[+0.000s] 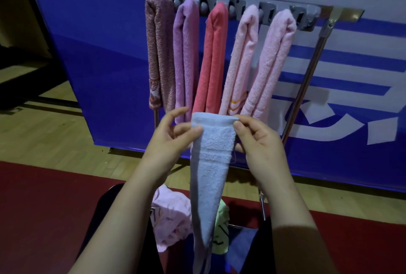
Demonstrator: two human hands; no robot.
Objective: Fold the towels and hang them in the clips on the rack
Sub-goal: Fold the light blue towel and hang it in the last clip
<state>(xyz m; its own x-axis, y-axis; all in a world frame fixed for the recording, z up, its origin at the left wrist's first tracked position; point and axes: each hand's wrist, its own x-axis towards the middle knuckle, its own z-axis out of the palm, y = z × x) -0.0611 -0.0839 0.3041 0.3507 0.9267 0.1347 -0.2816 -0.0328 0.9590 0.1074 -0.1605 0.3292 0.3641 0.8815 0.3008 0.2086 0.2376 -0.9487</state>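
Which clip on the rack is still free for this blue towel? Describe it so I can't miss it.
Find the grey clip strip running along the top rail of the rack, with five folded towels hanging from it. Follow it to its right end, past the pale pink towel. The free clip there is the only one with nothing hanging from it.

At six o'clock hangs a pale blue towel (211, 177) with a woven band. At twelve o'clock, left to right: mottled maroon towel (157, 54), lilac towel (186, 58), coral towel (212, 58), two light pink towels (254, 65). Behind stands a blue board (98, 43) with white stripes.
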